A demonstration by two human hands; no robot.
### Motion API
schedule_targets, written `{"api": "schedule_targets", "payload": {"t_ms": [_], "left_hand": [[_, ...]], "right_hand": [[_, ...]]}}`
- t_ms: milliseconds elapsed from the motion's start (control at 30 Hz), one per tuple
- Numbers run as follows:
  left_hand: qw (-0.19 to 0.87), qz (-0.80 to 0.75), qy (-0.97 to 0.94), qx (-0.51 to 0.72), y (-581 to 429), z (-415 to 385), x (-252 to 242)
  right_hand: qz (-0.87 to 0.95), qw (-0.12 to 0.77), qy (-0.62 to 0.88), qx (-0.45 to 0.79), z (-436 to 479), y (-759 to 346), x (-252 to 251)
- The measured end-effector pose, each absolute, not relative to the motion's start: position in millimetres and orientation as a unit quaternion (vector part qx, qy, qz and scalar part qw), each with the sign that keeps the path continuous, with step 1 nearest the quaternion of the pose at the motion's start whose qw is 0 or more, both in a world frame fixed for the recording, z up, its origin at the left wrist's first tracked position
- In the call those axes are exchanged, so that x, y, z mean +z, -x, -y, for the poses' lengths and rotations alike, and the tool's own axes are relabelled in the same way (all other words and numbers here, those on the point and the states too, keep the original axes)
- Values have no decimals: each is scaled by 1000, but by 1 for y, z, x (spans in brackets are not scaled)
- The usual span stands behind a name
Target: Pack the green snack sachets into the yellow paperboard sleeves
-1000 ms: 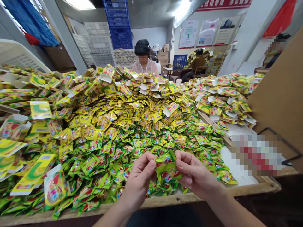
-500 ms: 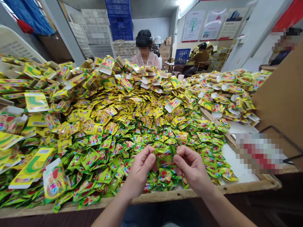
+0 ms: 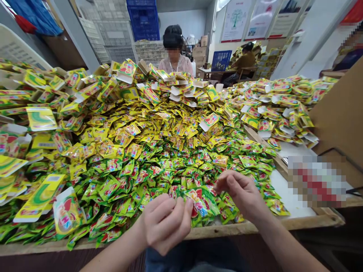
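Note:
My left hand [image 3: 168, 221] is closed in a pinch at the left edge of a green candy packet [image 3: 200, 206] with red watermelon pictures. The packet hangs over the front of the pile, its printed face towards me. Just right of it, my right hand [image 3: 244, 192] is apart from the packet, fingers loosely bent and nothing visible in them. Beneath and beyond both hands lie many loose green packets [image 3: 110, 192]; yellow packets [image 3: 167, 124] lie farther back.
Folded cartons [image 3: 69, 213] lie at the left, and more open boxes [image 3: 283, 88] are heaped at the back right. A wooden rim [image 3: 241, 227] edges the table. A cardboard sheet [image 3: 337, 121] stands at the right. Across the pile sits a person [image 3: 177, 62].
My hands have moved apart. The left came down and towards me with the packet, whose printed face now shows larger; the right let go and shifted right. The view tilted slightly down.

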State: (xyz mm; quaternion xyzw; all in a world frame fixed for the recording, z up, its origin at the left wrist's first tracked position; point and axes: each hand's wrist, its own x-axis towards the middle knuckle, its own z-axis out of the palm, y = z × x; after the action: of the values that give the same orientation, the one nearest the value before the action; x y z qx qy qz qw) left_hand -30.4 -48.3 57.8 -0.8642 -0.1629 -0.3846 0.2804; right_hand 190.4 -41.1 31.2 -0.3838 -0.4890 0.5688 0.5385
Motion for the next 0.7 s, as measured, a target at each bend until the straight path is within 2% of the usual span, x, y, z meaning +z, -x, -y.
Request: {"api": "schedule_targets", "payload": {"t_ms": [67, 167, 300, 433, 533, 700], "left_hand": [[297, 201, 846, -395, 30, 51, 50], [213, 293, 846, -391, 29, 51, 34], [15, 271, 904, -331, 31, 32, 27], [-147, 384, 862, -295, 12, -11, 34], [-199, 448, 841, -229, -31, -51, 35], [-215, 394, 878, -165, -118, -96, 25]], "right_hand": [[466, 483, 372, 641, 43, -187, 31], [454, 442, 395, 665, 48, -174, 34], [463, 469, 465, 591, 45, -176, 33], [416, 510, 533, 532, 36, -214, 17], [341, 569, 544, 513, 36, -241, 7], [292, 615, 556, 477, 43, -249, 11]]}}
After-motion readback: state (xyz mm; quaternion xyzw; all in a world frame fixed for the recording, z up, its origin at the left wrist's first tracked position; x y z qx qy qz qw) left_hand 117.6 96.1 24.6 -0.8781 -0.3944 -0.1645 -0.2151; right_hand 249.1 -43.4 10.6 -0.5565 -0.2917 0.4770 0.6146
